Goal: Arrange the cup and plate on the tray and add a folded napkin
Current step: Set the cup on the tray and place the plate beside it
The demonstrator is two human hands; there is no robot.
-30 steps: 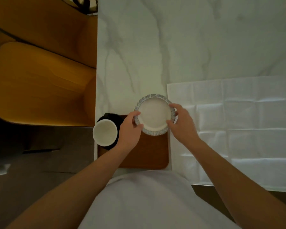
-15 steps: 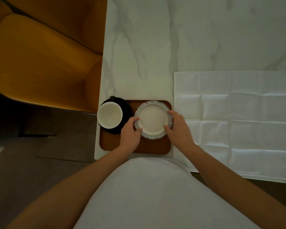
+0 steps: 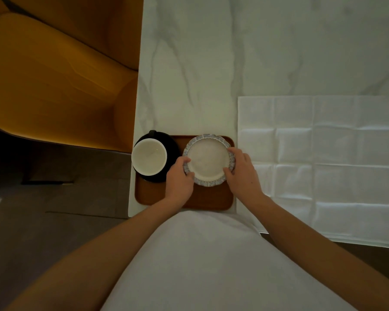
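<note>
left hand, right hand — grip plate, on tray

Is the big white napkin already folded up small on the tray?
No, the napkin lies spread open on the marble table, to the right of the tray, and only creases show on it.
</note>
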